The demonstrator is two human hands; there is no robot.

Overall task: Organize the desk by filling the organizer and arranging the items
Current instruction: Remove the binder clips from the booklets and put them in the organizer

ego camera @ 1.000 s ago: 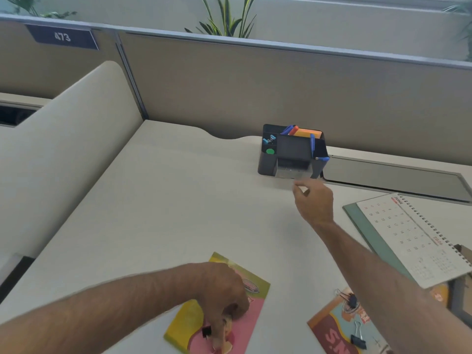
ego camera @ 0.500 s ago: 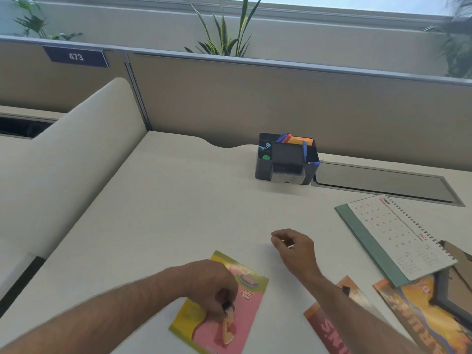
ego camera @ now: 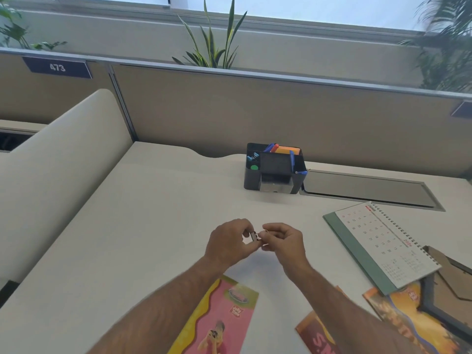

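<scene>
A black desk organizer (ego camera: 251,178) stands at the back of the desk, holding blue and red pens, an orange pad and a green-capped item. Both hands meet over the middle of the desk, in front of the organizer. My left hand (ego camera: 229,242) pinches a small black binder clip (ego camera: 255,236) between thumb and fingers. My right hand (ego camera: 283,240) grips the same clip by its wire handles from the right. A pink and yellow card (ego camera: 224,318) lies on the desk under my left forearm.
A spiral desk calendar (ego camera: 380,241) lies flat at the right over an orange flyer (ego camera: 408,318) and a dark frame (ego camera: 449,284). A red card (ego camera: 316,335) lies near my right forearm. A metal cable flap (ego camera: 367,189) is beside the organizer. Partition walls bound the back and left.
My left hand lifted the binder clip off the pink card. My right hand drew back from the organizer, and both hands came together on the clip over the desk's middle.
</scene>
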